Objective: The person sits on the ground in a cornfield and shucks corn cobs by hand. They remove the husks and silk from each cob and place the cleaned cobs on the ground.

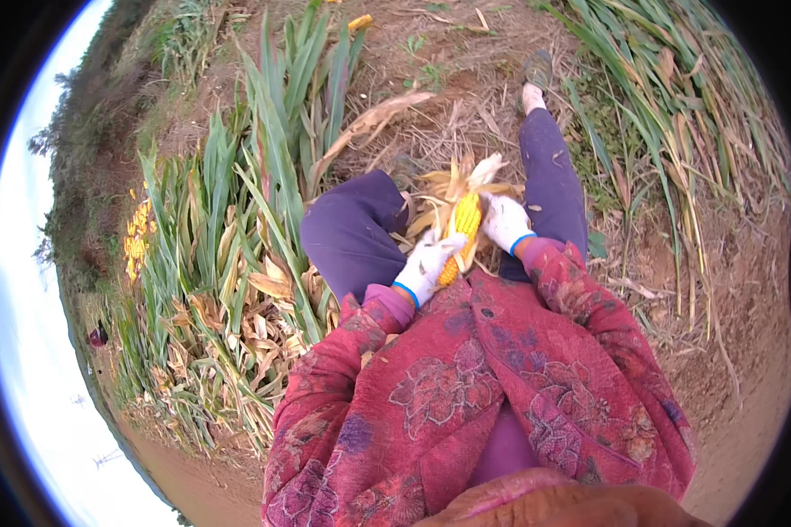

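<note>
Over my lap is an ear of corn [467, 215], its yellow kernels bare along most of its length. Pale dry husk leaves [486, 170] fan out around its far end, and a strip of husk lies along its near part. My left hand [428, 267], in a white glove with a blue cuff, is closed around the lower part of the ear. My right hand [506, 221], gloved the same way, grips the ear's upper right side where the husk is gathered. Its fingertips are partly hidden.
Cut corn stalks [217, 217] with dry husks [270, 316] lie to the left. Behind them is a heap of husked ears [138, 240]. More stalks [685, 99] lie at the right. One loose corn ear [360, 22] sits on the soil ahead. My legs [554, 171] flank the work.
</note>
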The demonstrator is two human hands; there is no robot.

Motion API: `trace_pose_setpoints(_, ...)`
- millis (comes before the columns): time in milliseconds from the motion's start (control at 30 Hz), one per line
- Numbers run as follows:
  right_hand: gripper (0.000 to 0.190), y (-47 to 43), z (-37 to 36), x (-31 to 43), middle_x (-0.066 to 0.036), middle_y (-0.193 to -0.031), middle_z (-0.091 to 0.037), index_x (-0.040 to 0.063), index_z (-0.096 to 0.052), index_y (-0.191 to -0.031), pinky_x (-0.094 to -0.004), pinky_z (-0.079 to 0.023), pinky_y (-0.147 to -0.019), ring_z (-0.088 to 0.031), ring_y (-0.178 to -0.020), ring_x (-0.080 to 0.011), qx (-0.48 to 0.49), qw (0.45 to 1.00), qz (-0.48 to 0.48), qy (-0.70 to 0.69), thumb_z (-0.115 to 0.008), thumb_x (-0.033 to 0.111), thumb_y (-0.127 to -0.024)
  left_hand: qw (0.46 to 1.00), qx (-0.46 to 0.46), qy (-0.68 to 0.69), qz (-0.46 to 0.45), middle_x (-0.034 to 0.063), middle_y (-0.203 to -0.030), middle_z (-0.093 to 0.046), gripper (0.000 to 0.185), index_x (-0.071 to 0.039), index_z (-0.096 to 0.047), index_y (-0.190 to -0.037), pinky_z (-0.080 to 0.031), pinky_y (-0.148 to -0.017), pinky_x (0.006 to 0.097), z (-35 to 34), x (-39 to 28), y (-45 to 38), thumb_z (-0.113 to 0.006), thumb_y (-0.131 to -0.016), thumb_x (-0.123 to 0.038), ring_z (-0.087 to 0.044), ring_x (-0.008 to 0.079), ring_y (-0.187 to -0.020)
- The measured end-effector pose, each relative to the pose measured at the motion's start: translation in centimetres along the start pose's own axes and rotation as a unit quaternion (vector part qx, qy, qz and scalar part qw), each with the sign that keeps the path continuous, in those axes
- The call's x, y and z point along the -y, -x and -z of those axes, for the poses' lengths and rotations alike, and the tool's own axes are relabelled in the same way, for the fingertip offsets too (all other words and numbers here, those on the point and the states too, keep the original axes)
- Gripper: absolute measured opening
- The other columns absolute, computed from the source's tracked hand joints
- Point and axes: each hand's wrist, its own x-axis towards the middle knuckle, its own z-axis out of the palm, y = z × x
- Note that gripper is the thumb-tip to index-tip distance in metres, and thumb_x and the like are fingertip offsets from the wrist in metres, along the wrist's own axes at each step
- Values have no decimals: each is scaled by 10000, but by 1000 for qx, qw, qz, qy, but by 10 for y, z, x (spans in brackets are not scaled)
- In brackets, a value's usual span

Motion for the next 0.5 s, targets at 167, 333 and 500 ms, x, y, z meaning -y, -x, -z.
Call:
trace_pose_setpoints(167,436,-19,33,-11,-195,-1067,-739,81,-740,-1064,-449,-530,-940,-688,-1068,-369,-30,981,-67,-179,-729,454,-839,993,40,56,-101,125,-1394,-587,620,-26,-387,-1537,-646,-818,387,-2,-29,16,-653,-984,-115,-666,234,-1139)
trace_pose_setpoints(333,490,-29,39,-3,-194,-1129,-740,89,-739,-1120,-440,-530,-964,-687,-1094,-365,-54,983,-91,-151,-724,485,-830,979,4,53,-195,102,-1391,-570,564,-60,-391,-1532,-647,-863,434,1,-54,38,-578,-1012,-170,-645,232,-1167)
trace_pose_setpoints(500,672,-43,7,-17,-229,-1136,-735,37,-688,-1216,-437,-539,-975,-696,-1111,-355,-41,988,-113,-98,-756,543,-779,956,-40,32,-288,163,-1234,-648,485,-43,-422,-1489,-659,-827,436,8,-83,66,-540,-1034,-165,-707,298,-1065)
